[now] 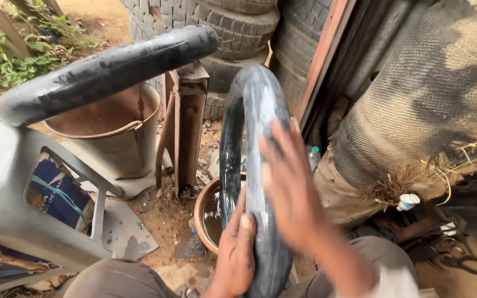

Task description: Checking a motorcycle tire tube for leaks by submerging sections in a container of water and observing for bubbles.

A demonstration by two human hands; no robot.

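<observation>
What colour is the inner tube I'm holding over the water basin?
Black, wet and glossy: the inner tube, clearest in the head view.

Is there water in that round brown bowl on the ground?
Yes. The brown bowl holds water: its surface looks dark and shiny with reflections. The inner tube stands in front, hiding part of it.

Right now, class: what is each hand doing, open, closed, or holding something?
Left hand: closed on the black inner tube, thumb on top.
Right hand: open, palm flat against the tube's side, blurred.
</observation>
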